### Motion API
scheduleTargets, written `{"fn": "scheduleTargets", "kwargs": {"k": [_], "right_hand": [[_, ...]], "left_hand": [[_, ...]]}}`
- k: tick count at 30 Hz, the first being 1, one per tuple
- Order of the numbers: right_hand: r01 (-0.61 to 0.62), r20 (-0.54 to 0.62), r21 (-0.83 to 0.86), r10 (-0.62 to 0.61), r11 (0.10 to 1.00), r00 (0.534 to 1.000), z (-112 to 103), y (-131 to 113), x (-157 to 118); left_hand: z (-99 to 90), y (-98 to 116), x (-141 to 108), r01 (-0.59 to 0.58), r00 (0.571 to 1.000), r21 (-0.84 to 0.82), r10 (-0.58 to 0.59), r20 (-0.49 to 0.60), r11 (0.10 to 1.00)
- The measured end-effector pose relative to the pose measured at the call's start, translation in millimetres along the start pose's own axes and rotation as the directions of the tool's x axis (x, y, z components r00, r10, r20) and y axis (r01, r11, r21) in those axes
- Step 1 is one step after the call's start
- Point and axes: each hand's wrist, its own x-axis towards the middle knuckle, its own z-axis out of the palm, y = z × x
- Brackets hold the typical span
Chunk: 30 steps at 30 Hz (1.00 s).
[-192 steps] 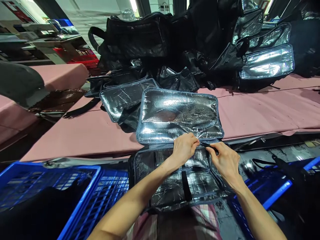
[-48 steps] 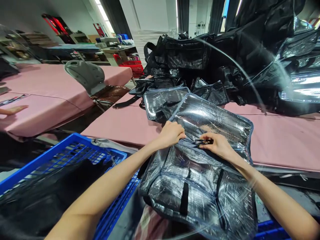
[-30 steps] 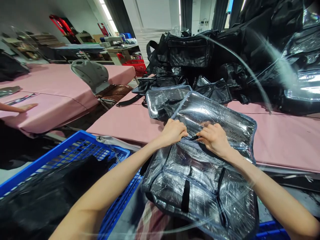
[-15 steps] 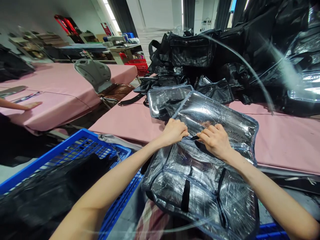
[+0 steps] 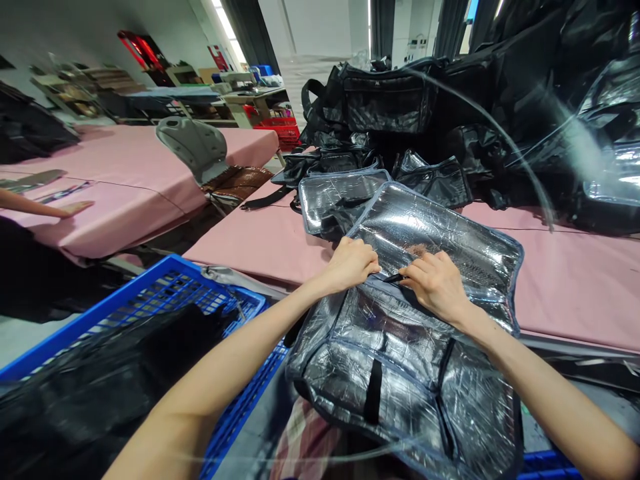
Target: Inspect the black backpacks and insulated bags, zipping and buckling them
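Observation:
A silver foil-lined bag (image 5: pixel 400 387) leans against the table edge, its inside facing me and its flap (image 5: pixel 445 240) lying back over the table. At the seam between body and flap, my left hand (image 5: pixel 353 263) is closed, pinching the bag's edge. Just right of it, my right hand (image 5: pixel 434 280) is closed on a slim black pointed tool (image 5: pixel 393 278), whose kind I cannot make out. The tool's tip points left along the seam, toward my left fingers. A black strap (image 5: pixel 373 390) crosses the bag's lining.
Black bags (image 5: pixel 385 100) are piled on the pink table (image 5: pixel 270 247), with another foil-lined piece (image 5: pixel 340 193) behind the flap. At my left stands a blue crate (image 5: pixel 165 267) with black bags inside. A co-worker's hand (image 5: pixel 75 209) rests on another pink table near a grey chair (image 5: pixel 193 147).
The whole view has shifted slightly, so things appear a little farther right. More of the black tool shows between my hands. Both hands stay at the same seam.

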Motion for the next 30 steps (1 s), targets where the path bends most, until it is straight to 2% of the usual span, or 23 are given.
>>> {"fn": "scheduleTargets", "kwargs": {"k": [6,11,13,15,18,22,24,27,28,30], "right_hand": [[0.015,-0.009,-0.010,-0.015,1.000,1.000,0,0,2],[0.037,0.080,0.025,-0.039,0.999,0.996,3,0,14],[-0.033,0.099,0.127,0.020,0.991,0.995,2,2,13],[-0.174,0.106,0.284,0.150,0.943,0.983,-1,6,6],[-0.347,0.212,0.416,0.281,0.841,0.936,-11,13,-19],[-0.462,0.414,0.330,0.314,0.823,0.854,-23,17,-56],[-0.548,0.479,0.338,0.361,0.765,0.800,-23,20,-65],[-0.691,0.610,0.449,0.371,0.567,0.701,-16,29,-64],[-0.719,0.653,0.492,0.339,0.491,0.678,-13,32,-62],[-0.741,0.699,0.556,0.271,0.376,0.662,-9,37,-58]], "left_hand": [[0.1,-1,-1,-0.003,1.000,-0.014,0.003,-0.012,1.000],[-0.4,1,-1,0.009,1.000,-0.008,-0.009,-0.002,1.000],[-0.8,1,-2,0.015,1.000,-0.002,-0.015,0.000,1.000],[-1.0,0,-2,0.019,1.000,-0.003,-0.019,0.010,1.000],[-0.7,-4,-3,0.022,0.999,-0.019,-0.021,0.029,1.000],[1.1,-6,-6,0.003,1.000,-0.005,-0.003,0.003,1.000],[2.8,3,-5,-0.049,0.998,0.013,0.049,-0.028,0.999],[8.8,29,2,-0.202,0.979,0.003,0.202,-0.022,0.979],[12.0,39,6,-0.237,0.971,-0.005,0.237,0.003,0.971],[19.6,54,16,-0.245,0.967,-0.025,0.246,0.064,0.969]]}}
